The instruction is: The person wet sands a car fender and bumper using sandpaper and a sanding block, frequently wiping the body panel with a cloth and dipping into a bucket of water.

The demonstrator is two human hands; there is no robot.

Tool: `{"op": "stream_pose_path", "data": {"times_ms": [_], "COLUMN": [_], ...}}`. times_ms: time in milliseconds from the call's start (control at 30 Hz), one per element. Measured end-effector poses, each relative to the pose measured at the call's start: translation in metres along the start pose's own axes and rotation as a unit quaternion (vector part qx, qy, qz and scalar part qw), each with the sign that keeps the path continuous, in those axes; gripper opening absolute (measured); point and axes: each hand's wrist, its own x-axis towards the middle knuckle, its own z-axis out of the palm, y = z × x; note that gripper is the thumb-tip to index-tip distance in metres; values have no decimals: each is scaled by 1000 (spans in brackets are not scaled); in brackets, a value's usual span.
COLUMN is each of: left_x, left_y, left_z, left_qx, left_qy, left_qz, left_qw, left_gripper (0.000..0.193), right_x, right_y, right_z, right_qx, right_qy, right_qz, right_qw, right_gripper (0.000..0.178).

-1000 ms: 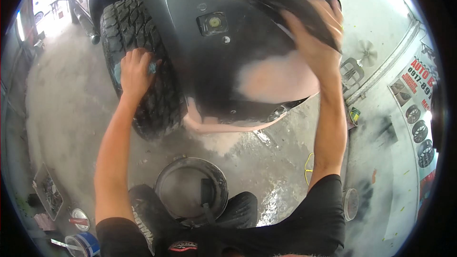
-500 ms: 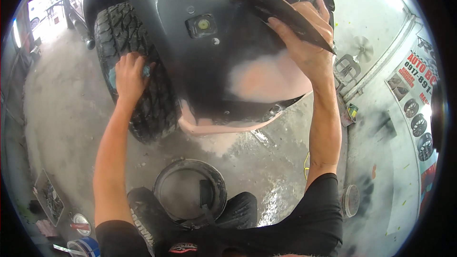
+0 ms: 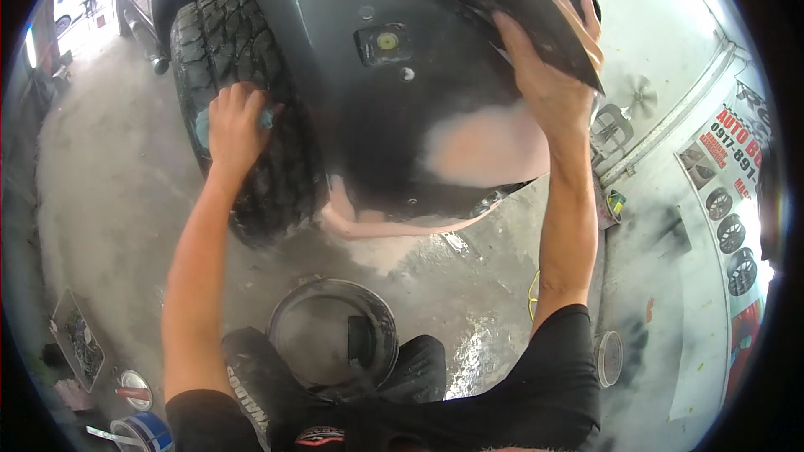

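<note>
Held panel [image 3: 528, 2] has shifted rightward in view, bucket [image 3: 308, 339] standing nearby.

On the concrete floor [image 3: 109, 201] sits a round dark basin [image 3: 280, 322], a dark oblong block [image 3: 359, 341] inside it. At the lower left are a shallow tray [image 3: 94, 375] of clutter, a pale round lid [image 3: 134, 389] crossed by a red strip, and a blue can [image 3: 152, 433]. To the right are a yellow cord [image 3: 533, 295] and a round tub [image 3: 610, 360]; beyond, a fan [image 3: 640, 97], a chair [image 3: 612, 126] and a wall banner [image 3: 730, 201] picturing wheels
</note>
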Motion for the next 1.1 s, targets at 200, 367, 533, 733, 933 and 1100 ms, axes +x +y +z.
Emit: {"op": "stream_pose_path", "data": {"times_ms": [200, 367, 533, 733, 933, 1100], "left_x": [-5, -6, 2, -5, 0, 1], "left_y": [-5, -4, 4, -2, 5, 4], "left_z": [1, 1, 2, -3, -1, 1], "left_qx": [15, 13, 27, 39, 20, 35], "left_qy": [-15, -7, -3, 10, 13, 14], "left_qz": [-1, -3, 3, 22, 18, 17], "left_qw": [1000, 1000, 1000, 999, 1000, 999], "left_gripper": [28, 30, 29, 25, 26, 27], "right_x": [-10, 9, -4, 4, 18, -1], "right_y": [4, -11, 0, -11, -23, -3], "right_z": [-11, 10, -3, 7, 30, 7], "right_qx": [-22, 14, -42, -23, 43, -23], "right_qy": [-28, -23, 4, -14, -7, -46], "right_qz": [6, -13, -12, -35, -15, 6], "right_qw": [999, 1000, 999, 999, 999, 999], "right_gripper": [11, 18, 16, 10, 22, 20]}}
